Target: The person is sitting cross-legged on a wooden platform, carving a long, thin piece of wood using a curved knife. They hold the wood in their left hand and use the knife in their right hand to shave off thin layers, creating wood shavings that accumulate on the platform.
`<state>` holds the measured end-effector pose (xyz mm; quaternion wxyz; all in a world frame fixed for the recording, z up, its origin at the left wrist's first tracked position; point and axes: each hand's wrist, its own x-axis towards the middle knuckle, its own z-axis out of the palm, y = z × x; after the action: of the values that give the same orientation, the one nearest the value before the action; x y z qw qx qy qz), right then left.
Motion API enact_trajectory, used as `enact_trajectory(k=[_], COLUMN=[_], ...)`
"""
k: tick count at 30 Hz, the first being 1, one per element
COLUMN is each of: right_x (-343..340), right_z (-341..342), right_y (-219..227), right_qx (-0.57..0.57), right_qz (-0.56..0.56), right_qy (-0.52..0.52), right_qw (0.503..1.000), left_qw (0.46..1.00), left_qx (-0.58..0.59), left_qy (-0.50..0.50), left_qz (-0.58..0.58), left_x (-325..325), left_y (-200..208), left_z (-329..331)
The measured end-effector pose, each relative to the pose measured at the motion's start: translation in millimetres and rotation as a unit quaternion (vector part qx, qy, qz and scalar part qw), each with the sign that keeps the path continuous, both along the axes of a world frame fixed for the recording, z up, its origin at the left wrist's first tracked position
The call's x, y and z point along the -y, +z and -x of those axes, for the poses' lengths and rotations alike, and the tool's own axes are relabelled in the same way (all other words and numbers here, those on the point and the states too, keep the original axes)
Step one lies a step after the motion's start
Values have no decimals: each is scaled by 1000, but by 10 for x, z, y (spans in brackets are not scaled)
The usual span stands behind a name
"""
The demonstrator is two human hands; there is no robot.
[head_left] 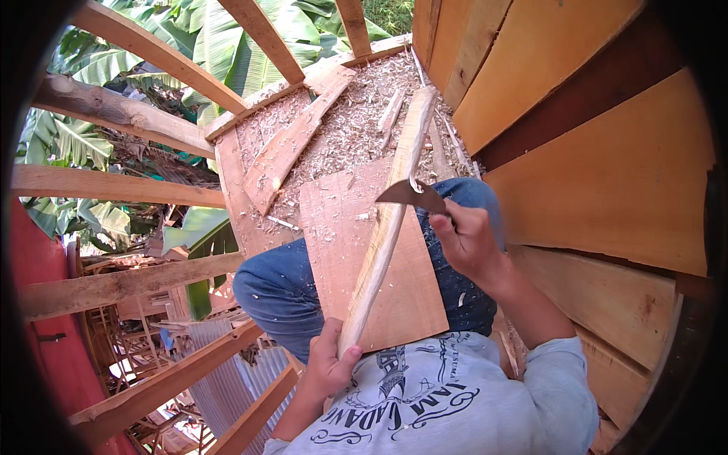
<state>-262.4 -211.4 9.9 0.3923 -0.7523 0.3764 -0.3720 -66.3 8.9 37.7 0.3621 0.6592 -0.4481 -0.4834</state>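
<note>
A long pale wooden stick (389, 220), whittled along its faces, slants from my lap toward the far side. My left hand (334, 356) is closed round its near end. In my right hand (472, 241) is a knife (413, 196) with a broad, curved dark blade; the fingers hide most of its handle. The blade lies across the stick beyond its middle, and a small curl of wood stands up at the edge. Under the stick, a flat wooden board (326, 273) rests across my lap, with a few shavings on it.
Wood shavings (341, 114) cover the floor ahead, around a loose plank (296, 140) and a short wood piece (392, 110). Plank walling (599, 167) stands close on my right. Spaced wooden rails (121, 184) run along the left, with banana leaves (235, 45) beyond them.
</note>
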Motion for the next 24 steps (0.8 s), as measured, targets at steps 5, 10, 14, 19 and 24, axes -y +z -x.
enact_trajectory(k=[5,10,14,19,24], right_x=[64,-158,323,-98,-2], right_z=[-2,-75,21,-50,34], right_y=[-2,151,-48,188,78], right_qx=[-81,-54,-96,-130,-54], right_qz=[115,143,90,187,101], right_qy=[86,151,23,259,136], right_qw=[986,977,991,938,984], left_qw=[1000,1000,998,1000,1000], left_qx=[5,-11,-33,21,24], left_qy=[10,2,35,7,-5], left_qz=[-11,21,-37,0,-18], left_x=[17,31,69,56,125], left_y=[18,-35,47,37,102], left_z=[-46,-25,-71,-44,35])
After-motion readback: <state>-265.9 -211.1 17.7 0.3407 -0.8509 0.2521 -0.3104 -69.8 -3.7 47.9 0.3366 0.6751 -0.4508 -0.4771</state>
